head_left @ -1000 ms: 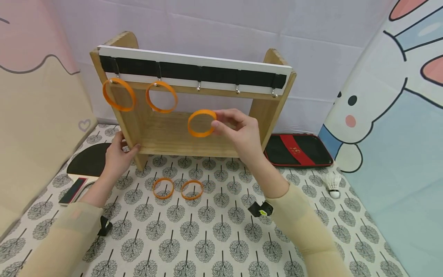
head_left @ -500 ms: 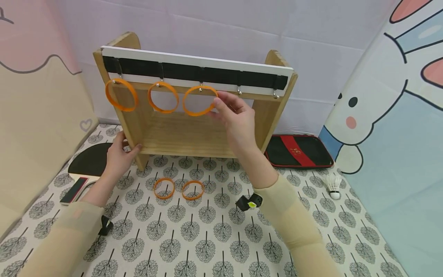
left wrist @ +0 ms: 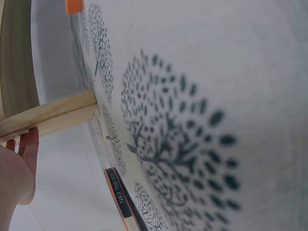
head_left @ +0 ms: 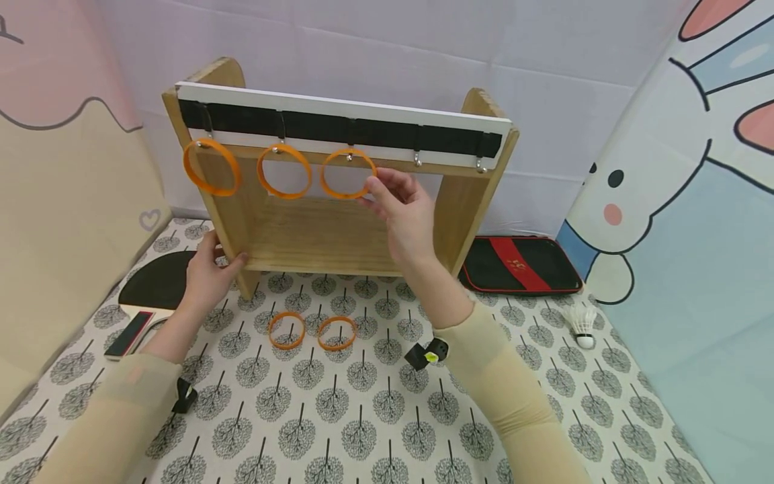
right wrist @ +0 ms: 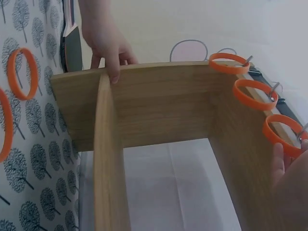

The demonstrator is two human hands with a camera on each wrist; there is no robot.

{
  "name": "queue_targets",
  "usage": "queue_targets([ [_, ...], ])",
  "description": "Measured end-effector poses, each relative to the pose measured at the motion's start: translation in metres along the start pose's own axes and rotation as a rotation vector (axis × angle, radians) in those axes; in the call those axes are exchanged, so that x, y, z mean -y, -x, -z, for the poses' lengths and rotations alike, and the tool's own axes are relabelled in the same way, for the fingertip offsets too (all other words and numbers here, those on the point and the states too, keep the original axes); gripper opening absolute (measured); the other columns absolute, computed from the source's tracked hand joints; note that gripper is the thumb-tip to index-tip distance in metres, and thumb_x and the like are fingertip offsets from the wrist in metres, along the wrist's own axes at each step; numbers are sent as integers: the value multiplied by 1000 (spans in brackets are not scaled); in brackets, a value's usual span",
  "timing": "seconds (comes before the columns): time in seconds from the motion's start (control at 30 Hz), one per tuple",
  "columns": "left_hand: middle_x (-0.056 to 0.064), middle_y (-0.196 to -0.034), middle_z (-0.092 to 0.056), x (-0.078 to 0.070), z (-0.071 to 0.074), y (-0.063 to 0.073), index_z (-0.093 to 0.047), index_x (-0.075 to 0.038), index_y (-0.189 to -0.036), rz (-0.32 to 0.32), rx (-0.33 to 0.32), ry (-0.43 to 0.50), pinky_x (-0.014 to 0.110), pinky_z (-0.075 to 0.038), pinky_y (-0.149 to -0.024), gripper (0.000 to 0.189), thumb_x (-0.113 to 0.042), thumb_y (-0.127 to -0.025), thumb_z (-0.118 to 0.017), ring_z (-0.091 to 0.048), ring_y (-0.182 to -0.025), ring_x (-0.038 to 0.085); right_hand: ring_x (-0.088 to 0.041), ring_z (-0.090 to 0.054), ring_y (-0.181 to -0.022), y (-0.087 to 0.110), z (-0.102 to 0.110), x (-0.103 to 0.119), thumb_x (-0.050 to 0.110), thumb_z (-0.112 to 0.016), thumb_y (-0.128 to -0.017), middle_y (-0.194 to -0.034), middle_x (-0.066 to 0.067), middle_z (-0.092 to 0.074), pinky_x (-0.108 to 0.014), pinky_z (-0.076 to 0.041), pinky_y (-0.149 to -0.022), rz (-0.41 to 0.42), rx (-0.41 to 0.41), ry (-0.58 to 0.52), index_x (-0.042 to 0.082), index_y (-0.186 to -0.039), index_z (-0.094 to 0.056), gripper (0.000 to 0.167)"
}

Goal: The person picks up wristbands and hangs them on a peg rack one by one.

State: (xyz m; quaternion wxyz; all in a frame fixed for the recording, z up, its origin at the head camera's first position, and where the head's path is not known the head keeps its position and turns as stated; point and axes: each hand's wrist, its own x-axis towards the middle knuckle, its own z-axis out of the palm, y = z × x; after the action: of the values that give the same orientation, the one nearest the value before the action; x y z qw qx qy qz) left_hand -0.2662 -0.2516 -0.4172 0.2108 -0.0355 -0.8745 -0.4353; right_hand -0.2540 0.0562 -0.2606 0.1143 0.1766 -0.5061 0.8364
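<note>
My right hand (head_left: 406,208) pinches an orange silicone wristband (head_left: 345,196) by its right side, at the third hook of a wooden shelf (head_left: 320,235). That hook's ball tip (head_left: 349,157) shows just inside the band's top edge. Two more orange wristbands hang from the first hook and the second hook; the nearer of them (head_left: 290,195) is left of my right hand. With my left hand (head_left: 208,272) I grip the shelf's left side board, thumb in front and the other fingers partly hidden behind it. In the right wrist view the pinched band (right wrist: 274,135) tilts by its hook.
Two orange wristbands (head_left: 272,333) lie on the tree-print cloth before the shelf. The fourth hook (head_left: 417,160) and fifth hook (head_left: 480,167) are bare. A table tennis paddle (head_left: 154,279) lies left; a black-red case (head_left: 544,262) and a shuttlecock (head_left: 582,323) lie right.
My right hand has raised the wristband from in front of the shelf's opening up to the third hook, then shifted slightly left. My left hand has stayed on the side board.
</note>
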Motion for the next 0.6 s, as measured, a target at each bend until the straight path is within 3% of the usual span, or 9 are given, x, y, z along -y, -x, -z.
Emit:
queue_targets([
  [0.4, 17, -129, -49, 2, -2, 1, -35, -8, -141, -19, -8, -3, 52, -54, -77, 55, -22, -93, -57, -55, -113, 37, -17, -62, -87, 8, 20, 6, 4, -70, -84, -101, -8, -63, -35, -57, -81, 24, 104, 244, 0, -108, -62, 26],
  [0.6, 16, -130, -49, 2, -2, 0, -36, -8, -139, -15, -6, -9, 49, -55, -76, 53, -23, -93, -58, -55, -112, 36, -17, -64, -85, 20, 34, 9, 8, -72, -83, -105, -10, -64, -36, -55, -84, -26, 150, 372, -2, -110, -62, 31],
])
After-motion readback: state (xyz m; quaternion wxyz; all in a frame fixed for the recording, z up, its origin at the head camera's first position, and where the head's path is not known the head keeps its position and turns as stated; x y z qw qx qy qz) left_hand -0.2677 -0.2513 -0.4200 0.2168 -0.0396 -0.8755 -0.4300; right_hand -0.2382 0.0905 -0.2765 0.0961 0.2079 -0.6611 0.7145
